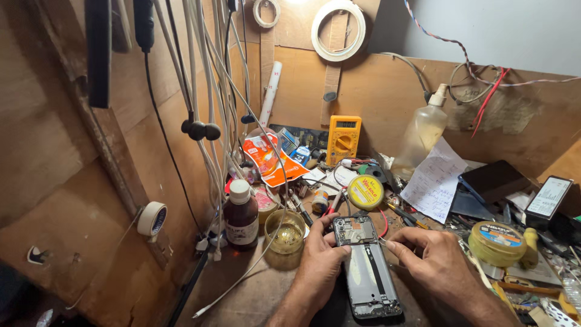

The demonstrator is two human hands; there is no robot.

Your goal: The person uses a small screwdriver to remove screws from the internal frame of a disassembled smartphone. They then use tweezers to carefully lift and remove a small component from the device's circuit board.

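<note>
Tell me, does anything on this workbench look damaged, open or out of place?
The dark rectangular smartphone lies with its back cover off, inner parts exposed, between the left hand and right hand. Small tools and parts lie scattered around it.

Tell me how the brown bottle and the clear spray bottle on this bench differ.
The brown bottle is dark, squat and closed with a white screw cap; the spray bottle is clear to cloudy, taller and topped with a white pump nozzle. The brown bottle stands at the front left beside a small glass cup, close to the left hand; the spray bottle stands against the back board. Both stand upright.
</note>
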